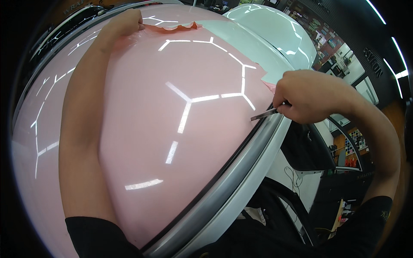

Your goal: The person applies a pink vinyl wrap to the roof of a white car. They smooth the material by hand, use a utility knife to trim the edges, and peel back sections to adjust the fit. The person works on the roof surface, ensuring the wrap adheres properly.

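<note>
Glossy pink wrap film (172,116) covers most of a car roof in front of me. Its far edge curls up ragged and torn, and the mint-green paint (241,41) shows beyond it. My left hand (127,23) is closed on the film's edge at the far left, with the arm stretched over the roof. At the right side of the roof, my right hand (301,96) is closed around a slim silver utility knife (264,114). The knife's tip points left, at the film beside the black roof-edge seam (228,155). A loose pink flap shows next to that hand.
A silver roof rail (232,172) runs along the right edge. Below it, a car door (307,144) stands open, with a cable on the floor (297,180). The mint-green windscreen and bonnet area (275,26) lies ahead. Shelves with coloured items (355,144) stand at the right.
</note>
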`<action>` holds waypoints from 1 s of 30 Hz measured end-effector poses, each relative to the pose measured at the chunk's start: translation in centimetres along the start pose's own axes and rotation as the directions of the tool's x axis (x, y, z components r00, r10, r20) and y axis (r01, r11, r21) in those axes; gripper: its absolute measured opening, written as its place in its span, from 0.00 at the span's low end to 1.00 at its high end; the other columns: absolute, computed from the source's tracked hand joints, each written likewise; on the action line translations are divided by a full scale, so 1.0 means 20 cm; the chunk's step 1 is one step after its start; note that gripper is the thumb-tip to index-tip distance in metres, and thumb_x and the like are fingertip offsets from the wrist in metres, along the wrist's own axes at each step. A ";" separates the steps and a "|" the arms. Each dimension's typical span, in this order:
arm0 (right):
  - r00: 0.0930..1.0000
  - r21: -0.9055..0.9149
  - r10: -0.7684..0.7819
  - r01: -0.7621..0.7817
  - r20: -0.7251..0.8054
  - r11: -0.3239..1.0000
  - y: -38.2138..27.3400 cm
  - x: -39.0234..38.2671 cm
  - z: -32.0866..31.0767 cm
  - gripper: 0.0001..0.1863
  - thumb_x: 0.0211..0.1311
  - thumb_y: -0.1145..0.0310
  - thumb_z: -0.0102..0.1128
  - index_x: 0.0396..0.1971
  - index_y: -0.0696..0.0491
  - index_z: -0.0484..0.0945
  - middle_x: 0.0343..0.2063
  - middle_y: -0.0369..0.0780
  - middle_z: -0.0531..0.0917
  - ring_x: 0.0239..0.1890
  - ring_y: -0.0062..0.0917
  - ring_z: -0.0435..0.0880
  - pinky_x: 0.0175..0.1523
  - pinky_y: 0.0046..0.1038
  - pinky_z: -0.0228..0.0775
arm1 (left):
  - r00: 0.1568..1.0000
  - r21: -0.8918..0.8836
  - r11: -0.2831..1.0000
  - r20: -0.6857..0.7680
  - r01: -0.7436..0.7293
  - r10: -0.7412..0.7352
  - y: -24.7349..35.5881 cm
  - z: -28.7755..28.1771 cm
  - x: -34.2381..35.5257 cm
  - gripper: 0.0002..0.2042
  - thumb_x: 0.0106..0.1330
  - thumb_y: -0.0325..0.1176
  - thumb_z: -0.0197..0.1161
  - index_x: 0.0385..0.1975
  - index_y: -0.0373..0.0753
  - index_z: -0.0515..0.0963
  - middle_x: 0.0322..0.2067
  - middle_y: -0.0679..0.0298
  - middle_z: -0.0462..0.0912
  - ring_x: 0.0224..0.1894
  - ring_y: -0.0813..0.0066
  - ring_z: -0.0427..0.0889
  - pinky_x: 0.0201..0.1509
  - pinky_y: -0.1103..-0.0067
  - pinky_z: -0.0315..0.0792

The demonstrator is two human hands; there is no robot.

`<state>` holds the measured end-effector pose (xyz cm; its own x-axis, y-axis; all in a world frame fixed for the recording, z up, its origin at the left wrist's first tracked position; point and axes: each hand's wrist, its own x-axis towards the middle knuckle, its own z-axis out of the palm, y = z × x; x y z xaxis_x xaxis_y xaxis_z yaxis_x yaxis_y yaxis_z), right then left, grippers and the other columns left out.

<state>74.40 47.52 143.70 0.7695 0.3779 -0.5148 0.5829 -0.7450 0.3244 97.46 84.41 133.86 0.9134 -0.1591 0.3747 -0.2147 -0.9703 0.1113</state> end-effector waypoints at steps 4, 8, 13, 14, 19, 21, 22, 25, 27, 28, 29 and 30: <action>0.995 -0.087 -0.040 0.032 -0.088 0.996 0.05 0.03 -0.04 0.12 0.59 0.68 0.59 0.30 0.60 0.87 0.23 0.47 0.86 0.27 0.41 0.85 0.41 0.37 0.78 | 0.999 0.011 0.999 0.034 -0.037 0.037 0.00 0.00 0.02 0.10 0.60 0.32 0.72 0.38 0.33 0.86 0.38 0.49 0.88 0.41 0.55 0.86 0.46 0.66 0.77; 0.853 0.039 -0.019 0.046 -0.521 0.998 0.09 -0.01 -0.12 0.16 0.66 0.60 0.63 0.34 0.60 0.87 0.26 0.46 0.86 0.26 0.35 0.84 0.38 0.38 0.76 | 0.999 0.013 0.999 -0.020 -0.043 0.043 -0.08 0.02 -0.01 0.08 0.61 0.29 0.69 0.38 0.33 0.86 0.37 0.48 0.87 0.40 0.54 0.86 0.45 0.65 0.76; 0.273 0.051 -0.019 0.249 -0.962 0.967 0.17 -0.04 -0.19 0.14 0.64 0.63 0.68 0.33 0.61 0.84 0.24 0.45 0.82 0.29 0.29 0.82 0.36 0.31 0.72 | 0.995 -0.249 0.968 0.097 0.016 0.008 0.06 -0.03 0.00 0.12 0.63 0.23 0.60 0.44 0.35 0.84 0.44 0.47 0.86 0.42 0.54 0.84 0.46 0.66 0.76; 0.114 -0.064 -0.101 0.286 -0.988 0.956 0.13 0.05 -0.24 0.12 0.64 0.67 0.66 0.33 0.62 0.84 0.27 0.48 0.84 0.33 0.35 0.85 0.40 0.35 0.75 | 0.985 -0.446 0.886 0.165 0.124 -0.055 -0.01 -0.07 0.01 0.14 0.63 0.24 0.59 0.48 0.36 0.82 0.48 0.48 0.86 0.45 0.54 0.84 0.47 0.66 0.77; 0.188 0.026 -0.093 0.549 -0.978 0.836 -0.12 0.24 -0.30 0.12 0.57 0.80 0.54 0.39 0.61 0.83 0.38 0.51 0.82 0.42 0.52 0.81 0.52 0.43 0.72 | 0.998 -0.010 0.999 0.022 0.053 -0.053 0.01 -0.21 -0.04 0.16 0.74 0.38 0.53 0.53 0.39 0.81 0.50 0.49 0.85 0.53 0.50 0.82 0.59 0.62 0.72; -0.056 0.004 0.053 0.650 -0.997 0.760 -0.15 0.20 -0.31 0.12 0.58 0.79 0.54 0.40 0.61 0.82 0.39 0.51 0.81 0.41 0.51 0.81 0.52 0.43 0.72 | 1.000 -0.027 0.999 -0.008 0.021 -0.021 -0.07 -0.39 -0.10 0.18 0.75 0.42 0.52 0.55 0.38 0.78 0.51 0.48 0.84 0.54 0.50 0.81 0.59 0.62 0.72; -0.227 -0.107 0.039 0.595 -0.973 0.796 -0.11 0.21 -0.30 0.13 0.60 0.77 0.54 0.42 0.61 0.83 0.37 0.50 0.80 0.39 0.46 0.81 0.49 0.41 0.73 | 1.000 -0.025 1.000 0.019 0.009 -0.008 -0.10 -0.46 -0.18 0.19 0.76 0.43 0.52 0.57 0.38 0.77 0.51 0.48 0.83 0.54 0.50 0.81 0.60 0.62 0.72; -0.162 0.087 0.224 0.591 -0.961 0.802 0.08 0.12 -0.29 0.15 0.61 0.75 0.56 0.47 0.61 0.83 0.33 0.42 0.79 0.32 0.29 0.79 0.39 0.30 0.71 | 0.996 0.265 0.960 -0.034 0.093 -0.087 0.18 -0.53 -0.45 0.19 0.74 0.41 0.57 0.59 0.38 0.75 0.55 0.50 0.78 0.58 0.52 0.77 0.62 0.61 0.71; -0.031 0.285 0.395 0.640 -0.918 0.713 0.14 0.00 -0.23 0.16 0.60 0.71 0.61 0.46 0.60 0.85 0.29 0.39 0.81 0.29 0.22 0.79 0.35 0.26 0.70 | 0.996 0.319 0.944 -0.044 0.086 -0.076 0.32 -0.49 -0.69 0.19 0.72 0.40 0.60 0.58 0.37 0.74 0.58 0.52 0.74 0.63 0.53 0.72 0.63 0.60 0.68; 0.111 0.414 0.505 0.732 -0.856 0.540 0.15 -0.07 -0.17 0.16 0.58 0.69 0.64 0.44 0.59 0.86 0.29 0.41 0.83 0.28 0.22 0.81 0.35 0.26 0.72 | 0.998 0.343 0.938 -0.057 0.055 -0.038 0.39 -0.45 -0.81 0.19 0.72 0.39 0.60 0.58 0.37 0.74 0.58 0.51 0.74 0.63 0.53 0.72 0.64 0.60 0.68; 0.169 0.403 0.545 0.847 -0.821 0.345 0.15 -0.10 -0.09 0.18 0.60 0.70 0.66 0.49 0.60 0.84 0.28 0.36 0.83 0.25 0.13 0.77 0.29 0.18 0.66 | 0.998 0.364 0.931 -0.068 0.021 0.004 0.44 -0.41 -0.93 0.20 0.71 0.39 0.60 0.59 0.37 0.73 0.57 0.51 0.74 0.63 0.53 0.72 0.64 0.60 0.68; 0.164 0.384 0.589 0.882 -0.791 0.271 0.09 -0.12 0.00 0.18 0.60 0.72 0.66 0.50 0.61 0.84 0.29 0.36 0.83 0.26 0.14 0.78 0.30 0.17 0.66 | 0.996 0.382 0.924 -0.077 -0.016 0.049 0.50 -0.37 -1.04 0.20 0.71 0.39 0.60 0.60 0.38 0.73 0.57 0.50 0.74 0.63 0.52 0.72 0.64 0.60 0.69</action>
<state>73.63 45.26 145.55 0.6758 0.0578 0.7349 0.7369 -0.0801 -0.6713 73.83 79.36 134.05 0.8722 -0.1922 0.4498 -0.0808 -0.9635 -0.2550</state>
